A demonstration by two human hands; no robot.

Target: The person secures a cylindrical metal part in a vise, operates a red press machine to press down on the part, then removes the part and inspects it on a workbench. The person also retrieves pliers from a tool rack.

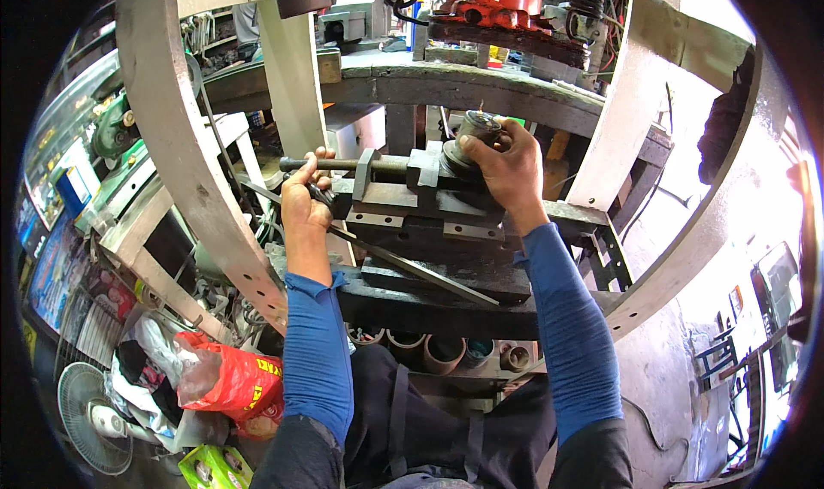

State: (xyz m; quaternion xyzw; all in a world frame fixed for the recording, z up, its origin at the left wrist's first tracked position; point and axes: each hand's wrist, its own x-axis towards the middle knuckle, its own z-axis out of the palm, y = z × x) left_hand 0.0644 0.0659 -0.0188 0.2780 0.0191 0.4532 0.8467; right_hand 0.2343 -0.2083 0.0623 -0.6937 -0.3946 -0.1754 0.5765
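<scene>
Head view, right hand [513, 173]: I see thumb and fingers pinching the round metal part [482, 125] by its upper end.
Left hand [305, 210]: its fingers curl at the screw [343, 165]; whether they grip it firmly, I cannot tell from here.
Round metal part: it is at the right end of the vise [382, 199], near the jaws.
Risk: an uneven hold could let the part tip; closing jaws could catch the right fingers.

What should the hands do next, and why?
Maybe turn the rod a little: the left hand is right at its end, and the right hand holds the round metal part at the vise.
</scene>
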